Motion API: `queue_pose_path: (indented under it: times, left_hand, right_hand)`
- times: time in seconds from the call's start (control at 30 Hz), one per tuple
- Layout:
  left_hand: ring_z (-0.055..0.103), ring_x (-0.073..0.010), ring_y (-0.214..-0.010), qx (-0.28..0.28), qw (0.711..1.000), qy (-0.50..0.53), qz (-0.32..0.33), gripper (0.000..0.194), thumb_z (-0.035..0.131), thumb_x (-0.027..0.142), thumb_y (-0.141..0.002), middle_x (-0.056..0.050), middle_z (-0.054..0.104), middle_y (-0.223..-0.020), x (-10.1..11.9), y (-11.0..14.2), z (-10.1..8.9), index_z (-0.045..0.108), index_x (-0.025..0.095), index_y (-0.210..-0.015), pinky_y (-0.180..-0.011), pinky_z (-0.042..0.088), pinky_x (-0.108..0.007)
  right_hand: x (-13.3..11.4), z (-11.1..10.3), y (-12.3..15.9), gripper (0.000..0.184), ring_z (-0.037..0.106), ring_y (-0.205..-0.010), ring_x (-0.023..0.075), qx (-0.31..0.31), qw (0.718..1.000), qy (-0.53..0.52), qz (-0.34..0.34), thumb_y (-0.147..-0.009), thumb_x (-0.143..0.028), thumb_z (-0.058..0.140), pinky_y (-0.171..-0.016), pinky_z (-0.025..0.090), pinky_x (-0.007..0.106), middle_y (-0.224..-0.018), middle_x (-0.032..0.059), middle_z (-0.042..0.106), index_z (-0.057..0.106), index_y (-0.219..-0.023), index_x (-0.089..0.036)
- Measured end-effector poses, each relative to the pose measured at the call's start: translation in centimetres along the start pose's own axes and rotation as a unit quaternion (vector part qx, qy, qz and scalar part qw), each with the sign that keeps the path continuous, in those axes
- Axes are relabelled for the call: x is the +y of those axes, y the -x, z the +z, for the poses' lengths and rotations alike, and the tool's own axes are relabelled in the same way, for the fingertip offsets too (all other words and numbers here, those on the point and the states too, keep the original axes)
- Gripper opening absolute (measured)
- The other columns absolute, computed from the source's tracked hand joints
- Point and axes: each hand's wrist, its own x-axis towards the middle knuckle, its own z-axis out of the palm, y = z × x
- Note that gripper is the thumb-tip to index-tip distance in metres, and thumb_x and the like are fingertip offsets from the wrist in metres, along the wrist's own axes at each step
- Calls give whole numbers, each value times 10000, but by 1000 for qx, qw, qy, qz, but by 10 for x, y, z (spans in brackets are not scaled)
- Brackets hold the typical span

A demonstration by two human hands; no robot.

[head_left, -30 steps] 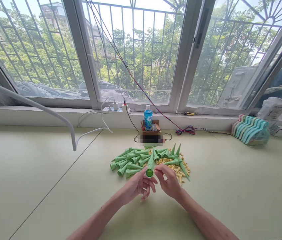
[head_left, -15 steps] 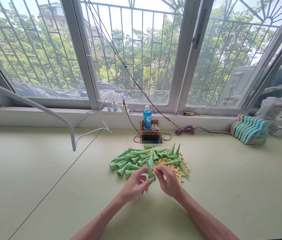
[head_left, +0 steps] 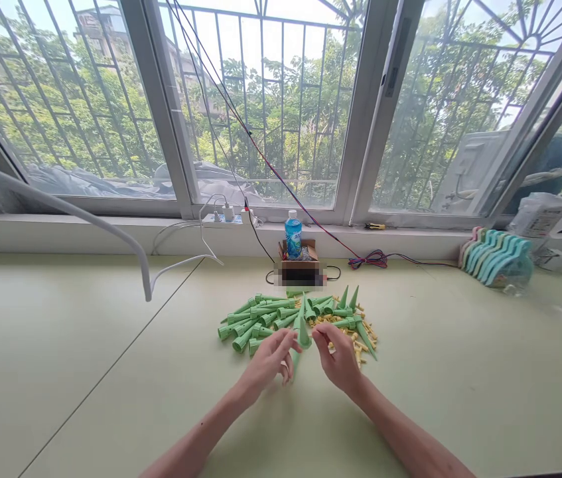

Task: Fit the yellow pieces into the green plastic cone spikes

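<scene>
A green plastic watering spike [head_left: 304, 340], hollow and cone-shaped with a wider collar, is held in the fingers of my left hand [head_left: 269, 362]. Motion smears it, and its tapered end seems to point down below my fingertips. Close by on the right, my right hand [head_left: 339, 355] is closed in a pinch at the collar's side. Whatever it may hold is too small to make out. Beyond my hands lies a pile of similar green spikes [head_left: 245, 326]. Small yellow plastic fittings [head_left: 357, 345] are scattered at the pile's right, partly behind my right hand.
Behind the pile, a blue-capped-in-white bottle [head_left: 293, 236] stands by a small cardboard box [head_left: 312, 251]. Coiled cable [head_left: 373, 259] lies right of it. Turquoise and pink plastic pieces [head_left: 497, 259] stand in a row at right. A white curved tube [head_left: 111, 229] crosses the left side.
My left hand has turned the spike over: its open end faced me, then its tip pointed up, now it seems to point down. My right hand's pinch has shifted slightly right.
</scene>
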Motion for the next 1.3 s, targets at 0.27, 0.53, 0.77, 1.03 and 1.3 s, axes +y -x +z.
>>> queue_pose_path:
  times: [0.27,0.53,0.77,1.03,1.3]
  left_hand:
    - [501,-95,-463,-157,965,123,-172,715,415,779,-808,-64,603,-654,-4,2,-5,635,99,-774,-391,389,-194]
    - [444,-66,-426,-135,972,152,-119,496,570,617,-848,11,512,-567,-1,2,-6,570,136,-730,-369,347,-164]
    - [450,-73,-416,-63,994,72,-48,421,662,553,-812,38,508,-525,0,0,-5,524,162,-735,-401,376,-183]
    - [466,-90,-444,9,996,-60,60,388,742,488,-752,73,447,-551,1,2,-2,572,169,-893,-405,366,-190]
    - [470,-106,-483,62,988,-116,78,470,718,450,-780,49,512,-584,-2,5,0,570,177,-1133,-435,406,-203]
  right_hand:
    - [-4,-1,2,241,456,-576,137,-58,997,-28,-39,-1004,-240,413,-542,373,253,-668,5,505,556,-814,-200]
    - [0,0,3,207,488,-593,142,-85,995,-35,-31,-1002,-258,427,-550,382,257,-708,20,553,574,-868,-203]
    - [0,0,1,206,500,-595,142,-86,996,-22,-26,-1003,-276,424,-563,395,255,-721,22,575,572,-881,-200]
    - [1,0,2,200,492,-577,133,-84,996,-17,-28,-1002,-266,430,-541,386,246,-708,16,574,562,-870,-198]
    - [0,-1,1,195,496,-575,137,-87,996,-18,-20,-999,-261,426,-542,376,244,-715,19,582,554,-865,-201]
